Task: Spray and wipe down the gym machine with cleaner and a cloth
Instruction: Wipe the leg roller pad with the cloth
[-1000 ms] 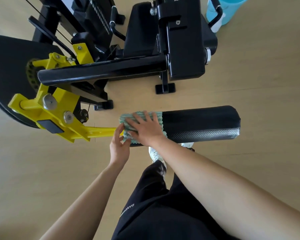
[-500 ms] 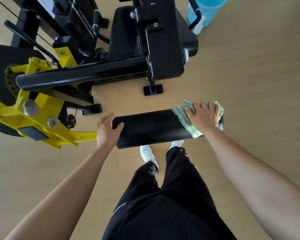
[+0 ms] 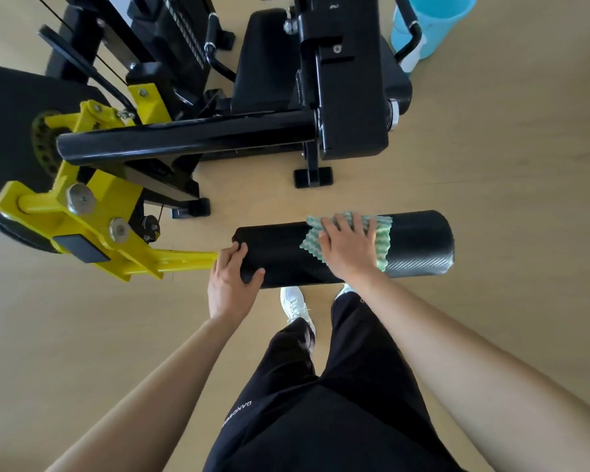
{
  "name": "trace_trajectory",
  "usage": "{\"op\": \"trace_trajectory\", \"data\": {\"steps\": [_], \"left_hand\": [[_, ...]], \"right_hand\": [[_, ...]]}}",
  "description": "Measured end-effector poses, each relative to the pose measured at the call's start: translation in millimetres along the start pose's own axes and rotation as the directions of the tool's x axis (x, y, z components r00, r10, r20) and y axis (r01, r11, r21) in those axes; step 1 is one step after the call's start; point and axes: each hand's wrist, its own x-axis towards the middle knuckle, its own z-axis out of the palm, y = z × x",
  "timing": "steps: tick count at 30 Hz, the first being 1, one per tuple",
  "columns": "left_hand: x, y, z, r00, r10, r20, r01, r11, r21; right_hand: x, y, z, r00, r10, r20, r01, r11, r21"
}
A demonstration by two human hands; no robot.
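far left: a large black disc (image 3: 4,137) of the gym machine (image 3: 351,97), cut by the frame edge. beside it, a yellow arm (image 3: 99,202) with two grey bolt heads; its narrow end runs right to the roller pad (image 3: 280,257). above the arm a glossy black tube (image 3: 184,137) lies across, meeting the black housing in the upper middle.

left hand (image 3: 230,284) — fingers curled over the pad's left end, thumb on the near side, gripping it just where the yellow arm meets it.

the pad is a black cylinder with a woven-looking texture, lying crosswise over the wooden floor (image 3: 508,165).

right hand (image 3: 349,248) — flat, fingers spread and straight, pressing a green-and-white wavy-striped cloth (image 3: 311,241) onto the top of the pad, right of its middle. the cloth drapes over the pad's curve, and its edges show on both sides of the hand. the pad's right end is uncovered.

below the pad: white shoes (image 3: 295,303) partly hidden under it, and black trousers (image 3: 321,420) with small white lettering.

top right corner: a light-blue container (image 3: 440,25), partly behind a black handle of the machine.
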Motion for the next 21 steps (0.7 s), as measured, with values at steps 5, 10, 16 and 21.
{"op": "trace_trajectory", "data": {"steps": [5,10,16,21], "left_hand": [[-28.5,-16.3,2.6,0.996,0.086,0.011,-0.086,0.996,0.036],[-52.3,-38.0,6.2,0.985,0.156,0.079,-0.163,0.982,0.096],[-35.7,-34.6,-5.7,0.974,0.201,-0.102,-0.188,0.974,0.127],[11.7,3.4,-13.7,0.997,0.065,-0.035,-0.06,0.991,0.117]], "right_hand": [[11.1,-72.6,9.4,0.969,-0.219,0.116,0.222,0.975,-0.018],[15.9,-111.4,14.4,0.909,-0.363,0.206,0.38,0.924,-0.047],[9.6,-59.8,9.8,0.963,-0.253,0.09,0.26,0.963,-0.074],[5.8,21.3,-3.7,0.999,0.016,0.035,-0.013,0.997,-0.072]]}}
